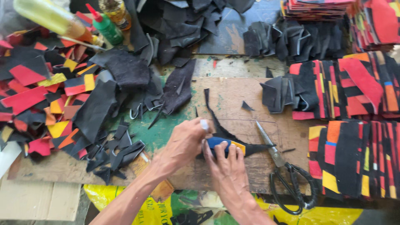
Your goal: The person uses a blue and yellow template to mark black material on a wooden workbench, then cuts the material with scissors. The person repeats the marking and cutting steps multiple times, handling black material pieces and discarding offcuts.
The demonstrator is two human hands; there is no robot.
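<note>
Patchwork piece lies on the wooden board beside the scissors; my right hand presses it flat, my left hand pinches something small and white, so I should keep firm, even pressure.

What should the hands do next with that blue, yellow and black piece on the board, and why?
Probably keep the right hand pressing the patchwork piece flat on the wooden board while the left hand, pinching something small and white at its edge, works along that edge. A black strip already curls away from it, and the scissors lie unused alongside.
</note>
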